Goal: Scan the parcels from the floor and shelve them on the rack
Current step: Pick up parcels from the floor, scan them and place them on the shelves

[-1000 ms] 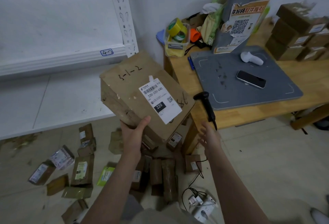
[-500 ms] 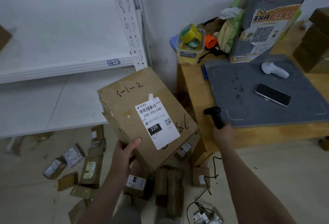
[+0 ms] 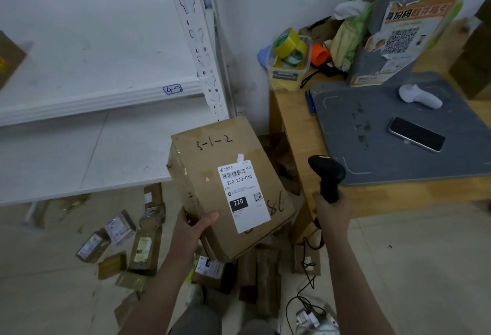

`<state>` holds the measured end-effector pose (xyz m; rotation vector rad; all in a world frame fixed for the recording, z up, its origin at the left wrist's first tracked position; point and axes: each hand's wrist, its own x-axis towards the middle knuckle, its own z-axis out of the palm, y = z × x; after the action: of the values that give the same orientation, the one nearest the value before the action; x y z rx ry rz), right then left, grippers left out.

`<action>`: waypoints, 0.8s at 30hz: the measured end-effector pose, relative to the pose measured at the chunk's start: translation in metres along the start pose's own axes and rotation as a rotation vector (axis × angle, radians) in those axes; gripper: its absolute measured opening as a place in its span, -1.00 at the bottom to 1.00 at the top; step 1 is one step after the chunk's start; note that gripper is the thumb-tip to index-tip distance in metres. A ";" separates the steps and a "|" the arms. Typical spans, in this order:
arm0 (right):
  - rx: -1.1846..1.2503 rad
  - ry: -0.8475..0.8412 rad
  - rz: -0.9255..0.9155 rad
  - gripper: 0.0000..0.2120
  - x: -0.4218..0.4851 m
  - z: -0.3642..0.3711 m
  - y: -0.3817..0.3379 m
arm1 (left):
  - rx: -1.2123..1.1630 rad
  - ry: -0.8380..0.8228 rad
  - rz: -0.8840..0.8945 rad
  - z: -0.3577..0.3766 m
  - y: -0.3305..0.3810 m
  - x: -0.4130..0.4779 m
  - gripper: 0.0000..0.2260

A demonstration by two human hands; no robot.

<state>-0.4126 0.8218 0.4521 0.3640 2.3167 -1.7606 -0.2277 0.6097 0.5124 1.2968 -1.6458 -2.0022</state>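
Observation:
My left hand grips the near left corner of a brown cardboard parcel with a white shipping label facing up, marked "3-1-2" in pen. My right hand holds the handle of a black barcode scanner, head up, just right of the parcel. Several small parcels lie scattered on the floor below. The white metal rack stands at the left, its shelf tagged "4-2".
A wooden table at the right carries a grey scanning pad, a phone, a white handheld scanner, a tub of tape rolls and stacked boxes. The scanner cable trails down to the floor.
My right hand has closed round the black scanner's handle at the table edge and lifted it. The parcel in my left hand has come lower and nearer to me.

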 end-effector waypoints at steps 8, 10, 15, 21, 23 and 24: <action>0.128 -0.340 -0.111 -0.88 -0.097 -0.015 -0.048 | 0.060 0.000 0.067 0.011 -0.013 0.021 0.13; 0.126 -0.390 -0.128 -0.87 -0.109 -0.017 -0.055 | 0.094 -0.024 0.113 0.018 -0.009 0.017 0.12; 0.084 -0.418 -0.155 -0.86 -0.131 -0.022 -0.068 | 0.116 -0.106 0.175 0.032 0.011 -0.002 0.02; 0.032 -0.357 -0.200 -0.83 -0.147 -0.024 -0.070 | 0.209 -0.110 0.242 0.030 0.003 -0.008 0.30; 0.045 -0.347 -0.210 -0.89 -0.151 -0.024 -0.069 | 0.228 -0.124 0.253 0.027 0.001 -0.010 0.32; 0.050 -0.343 -0.209 -0.91 -0.153 -0.024 -0.067 | 0.228 -0.133 0.256 0.025 0.001 -0.011 0.32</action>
<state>-0.2892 0.8168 0.5678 -0.1701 2.1296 -1.8066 -0.2401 0.6339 0.5175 0.9745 -2.0365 -1.8244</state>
